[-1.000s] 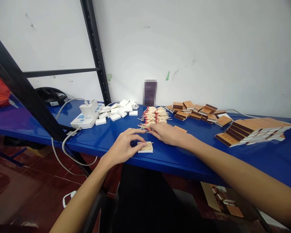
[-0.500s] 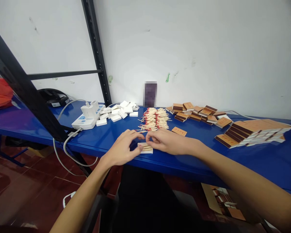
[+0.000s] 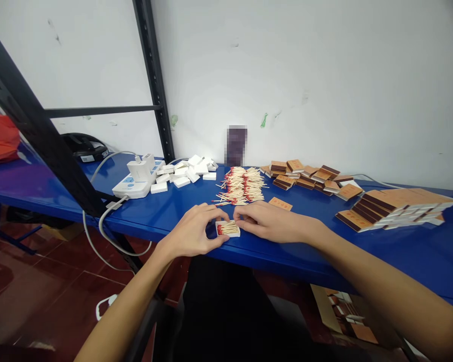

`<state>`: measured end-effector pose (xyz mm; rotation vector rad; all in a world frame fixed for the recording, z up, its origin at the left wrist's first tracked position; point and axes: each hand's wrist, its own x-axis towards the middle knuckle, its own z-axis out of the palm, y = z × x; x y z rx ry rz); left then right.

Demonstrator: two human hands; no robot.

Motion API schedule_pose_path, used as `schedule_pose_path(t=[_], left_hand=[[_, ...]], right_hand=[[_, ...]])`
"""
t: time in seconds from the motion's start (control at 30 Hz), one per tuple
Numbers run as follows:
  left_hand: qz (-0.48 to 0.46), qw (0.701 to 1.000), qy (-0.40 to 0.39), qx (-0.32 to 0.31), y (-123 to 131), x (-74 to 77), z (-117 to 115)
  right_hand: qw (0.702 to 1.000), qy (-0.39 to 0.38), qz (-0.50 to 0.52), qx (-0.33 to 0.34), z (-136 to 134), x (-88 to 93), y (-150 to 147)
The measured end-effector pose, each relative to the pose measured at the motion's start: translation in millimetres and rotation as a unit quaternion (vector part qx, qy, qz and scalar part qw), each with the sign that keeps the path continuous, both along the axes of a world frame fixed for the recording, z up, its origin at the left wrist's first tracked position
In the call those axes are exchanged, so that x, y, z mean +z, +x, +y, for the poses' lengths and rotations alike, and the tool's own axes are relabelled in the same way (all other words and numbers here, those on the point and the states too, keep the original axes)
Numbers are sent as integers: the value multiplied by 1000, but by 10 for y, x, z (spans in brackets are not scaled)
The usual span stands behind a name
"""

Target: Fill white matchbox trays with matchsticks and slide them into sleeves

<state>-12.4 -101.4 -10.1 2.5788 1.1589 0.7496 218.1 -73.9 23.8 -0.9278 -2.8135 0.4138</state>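
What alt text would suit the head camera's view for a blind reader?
A person's left hand and right hand flank a small white tray of red-tipped matches on a blue table. Behind the tray lies a pile of loose matches, with small white boxes to its left and brown matchboxes to its right.

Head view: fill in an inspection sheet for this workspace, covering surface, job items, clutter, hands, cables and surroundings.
Surface: blue tabletop, glossy.
Job's things: white tray holding red-tipped matches; match pile behind it; white boxes left; brown-sided matchboxes right, some scattered, some stacked.
Clutter: power strip; black object and red item, far left.
Hands: left hand, fingers around the tray's left end; right hand, fingers at its right end; grips unclear.
Cables: white cable looping over the front edge; another behind the matchboxes.
Surroundings: black metal frame, marked white wall, tiled floor, carton below.
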Motion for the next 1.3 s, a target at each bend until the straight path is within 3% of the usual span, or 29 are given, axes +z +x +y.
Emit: schedule_pose_path(t=[0.23, 0.37, 0.67, 1.3], left_hand=[[3, 1000, 9, -13, 9, 7, -2], [-6, 1000, 5, -18, 7, 5, -5], [-11, 1000, -8, 4, 15, 5, -12], [-31, 998, -30, 38, 24, 39, -22]], right_hand=[[1000, 10, 13, 0, 30, 18, -45], [997, 68, 23, -33, 193, 62, -87], [987, 130, -84, -51, 555, -56, -274], [993, 63, -95, -40, 537, 60, -255]])
